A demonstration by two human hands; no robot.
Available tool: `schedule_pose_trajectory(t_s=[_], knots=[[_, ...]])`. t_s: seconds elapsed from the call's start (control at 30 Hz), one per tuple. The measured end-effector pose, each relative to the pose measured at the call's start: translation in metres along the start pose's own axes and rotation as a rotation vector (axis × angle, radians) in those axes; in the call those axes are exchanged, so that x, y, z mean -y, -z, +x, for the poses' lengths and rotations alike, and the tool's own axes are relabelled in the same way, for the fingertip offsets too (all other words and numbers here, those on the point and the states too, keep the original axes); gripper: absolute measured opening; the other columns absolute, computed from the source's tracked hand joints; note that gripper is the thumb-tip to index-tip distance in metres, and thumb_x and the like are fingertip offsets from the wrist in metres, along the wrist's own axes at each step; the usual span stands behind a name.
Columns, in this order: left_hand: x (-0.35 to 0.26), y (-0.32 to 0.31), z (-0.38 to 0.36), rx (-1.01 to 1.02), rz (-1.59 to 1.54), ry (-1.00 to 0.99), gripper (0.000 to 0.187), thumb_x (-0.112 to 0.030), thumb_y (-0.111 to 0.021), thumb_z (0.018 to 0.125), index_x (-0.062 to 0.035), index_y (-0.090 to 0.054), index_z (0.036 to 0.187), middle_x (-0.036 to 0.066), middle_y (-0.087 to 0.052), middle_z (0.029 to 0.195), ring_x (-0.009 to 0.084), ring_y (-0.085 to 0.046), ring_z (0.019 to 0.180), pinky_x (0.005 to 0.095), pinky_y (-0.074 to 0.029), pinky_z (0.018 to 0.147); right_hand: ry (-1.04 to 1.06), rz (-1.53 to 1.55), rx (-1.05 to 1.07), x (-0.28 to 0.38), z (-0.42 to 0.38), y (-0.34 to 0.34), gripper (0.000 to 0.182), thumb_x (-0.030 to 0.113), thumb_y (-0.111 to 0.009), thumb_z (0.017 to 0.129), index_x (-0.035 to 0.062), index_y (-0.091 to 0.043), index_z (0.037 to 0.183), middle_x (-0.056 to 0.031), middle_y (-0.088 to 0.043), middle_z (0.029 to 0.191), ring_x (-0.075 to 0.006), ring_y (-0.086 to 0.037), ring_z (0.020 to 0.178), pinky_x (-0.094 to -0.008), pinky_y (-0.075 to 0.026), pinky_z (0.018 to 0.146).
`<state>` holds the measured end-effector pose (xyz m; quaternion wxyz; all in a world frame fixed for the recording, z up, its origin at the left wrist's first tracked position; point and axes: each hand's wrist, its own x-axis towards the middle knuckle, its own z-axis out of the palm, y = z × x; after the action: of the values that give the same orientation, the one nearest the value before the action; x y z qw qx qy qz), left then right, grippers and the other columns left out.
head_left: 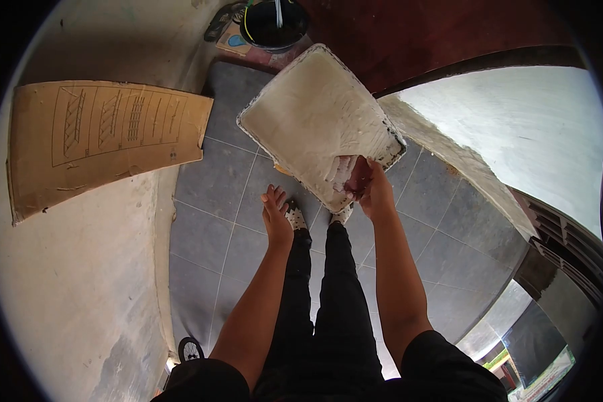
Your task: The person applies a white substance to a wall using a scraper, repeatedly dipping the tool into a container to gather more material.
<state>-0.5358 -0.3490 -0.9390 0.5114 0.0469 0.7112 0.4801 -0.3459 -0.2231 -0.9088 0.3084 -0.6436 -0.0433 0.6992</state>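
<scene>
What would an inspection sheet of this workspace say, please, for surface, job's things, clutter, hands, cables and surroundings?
Surface: grey tiled floor, pale lines between tiles.
Job's things: pale tray with crusted rim; dark red piece at its near corner, material unclear.
Clutter: black bucket beyond the tray; printed cardboard at left.
Hands: right grips the red piece; left open, apparently empty.
Cables: nothing seen.
Surroundings: pale walls; spoked wheel lower left.

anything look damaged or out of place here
Yes. The pale rectangular tray has a ragged, dark-speckled rim and looks askew to the square grey floor tiles. The white painted wall ends unevenly above a rough, discoloured strip.
</scene>
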Motion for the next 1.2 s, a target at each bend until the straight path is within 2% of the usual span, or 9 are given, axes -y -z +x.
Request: schedule_pose_trajectory(t_s=[0.1, 0.17, 0.27, 0.47, 0.5, 0.6, 0.8, 0.9, 1.2], knots=[[-0.002, 0.002, 0.001, 0.019, -0.003, -0.012, 0.1, -0.078, -0.023, 0.097, 0.0029, -0.031, 0.155, 0.022, -0.047, 0.151, 0.0326, -0.046, 0.139, 0.0442, -0.036, 0.114, 0.026, 0.089, 0.102, 0.003, -0.007, -0.001, 0.039, 0.039, -0.057, 0.098, 0.0076, -0.059, 0.122, -0.0103, -0.069, 0.108, -0.0268, -0.069, 0.088, -0.042, -0.054, 0.063], [-0.004, 0.002, 0.0, 0.019, 0.003, -0.017, 0.1, -0.078, -0.023, 0.097, 0.0027, -0.031, 0.155, 0.022, -0.046, 0.151, 0.0325, -0.046, 0.139, 0.0443, -0.036, 0.114, -0.008, 0.045, 0.114, 0.006, -0.01, -0.001, 0.046, 0.046, -0.052, 0.098, 0.0097, -0.059, 0.125, -0.0087, -0.069, 0.109, -0.0257, -0.067, 0.09, -0.0398, -0.052, 0.066], [-0.007, 0.001, -0.001, 0.021, 0.008, -0.026, 0.099, -0.077, -0.023, 0.098, 0.0021, -0.031, 0.155, 0.022, -0.046, 0.152, 0.0324, -0.046, 0.14, 0.0444, -0.035, 0.114, -0.038, 0.112, 0.196, 0.008, -0.012, 0.003, 0.041, 0.04, -0.051, 0.1, 0.0101, -0.058, 0.128, -0.01, -0.069, 0.116, -0.0287, -0.07, 0.097, -0.0438, -0.057, 0.069], [-0.008, 0.005, -0.01, 0.035, 0.003, -0.05, 0.102, -0.081, -0.024, 0.095, 0.001, -0.03, 0.156, 0.021, -0.04, 0.156, 0.0317, -0.041, 0.145, 0.0439, -0.03, 0.118, -0.055, 0.169, 0.206, 0.004, -0.028, 0.006, 0.049, 0.044, -0.047, 0.101, 0.0107, -0.053, 0.137, -0.0106, -0.067, 0.126, -0.0303, -0.068, 0.108, -0.0432, -0.061, 0.077], [-0.009, 0.007, -0.013, 0.026, 0.001, -0.051, 0.107, -0.085, -0.024, 0.092, 0.0004, -0.031, 0.156, 0.021, -0.038, 0.158, 0.0309, -0.039, 0.146, 0.0434, -0.029, 0.119, -0.036, 0.173, 0.214, 0.006, -0.036, 0.006, 0.049, 0.044, -0.047, 0.101, 0.0107, -0.053, 0.137, -0.0106, -0.067, 0.126, -0.0303, -0.068, 0.108, -0.0432, -0.061, 0.077], [-0.03, 0.005, -0.03, 0.061, -0.015, -0.091, 0.105, -0.083, -0.024, 0.094, 0.0004, -0.028, 0.157, 0.02, -0.036, 0.16, 0.0305, -0.036, 0.148, 0.0423, -0.026, 0.12, -0.01, 0.251, 0.288, 0.019, -0.073, 0.0, 0.051, 0.049, -0.049, 0.1, 0.0104, -0.059, 0.131, -0.0095, -0.068, 0.124, -0.0268, -0.069, 0.108, -0.0427, -0.062, 0.082], [-0.109, -0.019, -0.074, 0.208, 0.023, -0.379, 0.105, -0.081, -0.021, 0.095, 0.0034, -0.024, 0.157, 0.023, -0.033, 0.16, 0.0318, -0.032, 0.15, 0.0436, -0.022, 0.123, 0.04, 0.408, 0.423, 0.065, -0.153, -0.01, 0.05, 0.049, -0.048, 0.101, 0.0121, -0.06, 0.132, -0.0085, -0.069, 0.125, -0.0259, -0.069, 0.111, -0.0417, -0.063, 0.08], [-0.153, -0.041, -0.112, 0.279, 0.007, -0.518, 0.105, -0.081, -0.021, 0.095, 0.0039, -0.023, 0.157, 0.024, -0.032, 0.16, 0.0326, -0.031, 0.15, 0.0442, -0.021, 0.123, 0.152, 0.439, 0.446, 0.1, -0.197, -0.013, 0.05, 0.05, -0.048, 0.101, 0.0128, -0.06, 0.132, -0.0081, -0.069, 0.126, -0.0263, -0.068, 0.113, -0.0413, -0.062, 0.079], [-0.284, -0.169, -0.264, 0.523, -0.068, -0.92, 0.106, -0.08, -0.019, 0.095, 0.0055, -0.021, 0.157, 0.027, -0.03, 0.16, 0.0348, -0.029, 0.151, 0.046, -0.019, 0.124, 0.44, 0.571, 0.591, 0.205, -0.331, 0.046, 0.052, 0.049, -0.045, 0.102, 0.0121, -0.055, 0.137, -0.0105, -0.063, 0.134, -0.0298, -0.063, 0.121, -0.0457, -0.059, 0.089]])
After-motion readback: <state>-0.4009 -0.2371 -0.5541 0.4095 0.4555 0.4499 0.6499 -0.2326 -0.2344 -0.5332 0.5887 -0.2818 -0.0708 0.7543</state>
